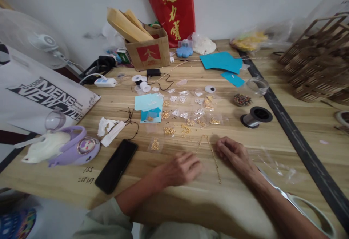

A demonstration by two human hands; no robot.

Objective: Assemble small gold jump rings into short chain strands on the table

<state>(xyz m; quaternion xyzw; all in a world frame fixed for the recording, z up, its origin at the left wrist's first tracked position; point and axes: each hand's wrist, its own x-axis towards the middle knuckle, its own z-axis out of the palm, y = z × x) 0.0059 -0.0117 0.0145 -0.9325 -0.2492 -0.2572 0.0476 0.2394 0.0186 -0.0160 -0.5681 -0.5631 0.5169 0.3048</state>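
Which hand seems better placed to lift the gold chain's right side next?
Probably the right hand: it is just beside that part of the chain. The left hand, blurred, is nearer the other side.

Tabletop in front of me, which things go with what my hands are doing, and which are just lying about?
Likely part of the job:
gold chain, between the left hand and right hand
small gold pieces

Likely just lying about:
black smartphone
red bag
white power strip
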